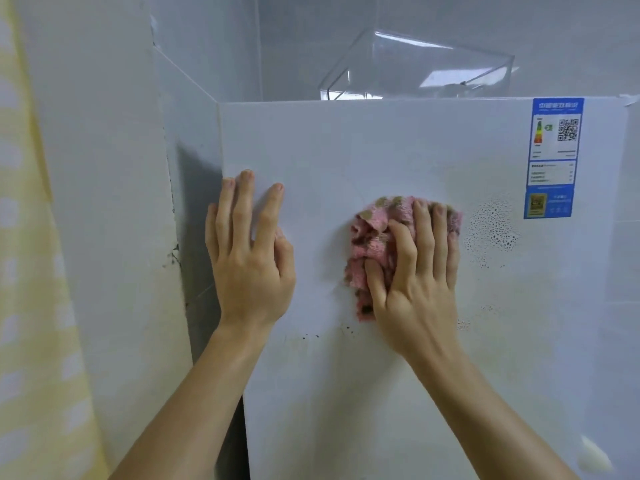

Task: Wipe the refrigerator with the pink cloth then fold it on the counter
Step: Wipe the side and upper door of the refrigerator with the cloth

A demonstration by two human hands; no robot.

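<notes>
Fingers (pixel 424 237) of right hand (pixel 415 289) curled into bunched pink cloth (pixel 372 230), pressing it against white refrigerator (pixel 381 150) front, mid-door. Left hand (pixel 251 268) flat on door near left edge, fingers straight, released, holding nothing. Patch of droplets (pixel 491 230) just right of cloth. Blue energy label (pixel 552 157) upper right. Clear box (pixel 415 71) on refrigerator top. Yellow fabric (pixel 34 271) far left.

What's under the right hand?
A bunched pink cloth, pressed on the fridge by the right hand. The fridge surface beneath is covered, so any dirt there cannot be seen.
</notes>
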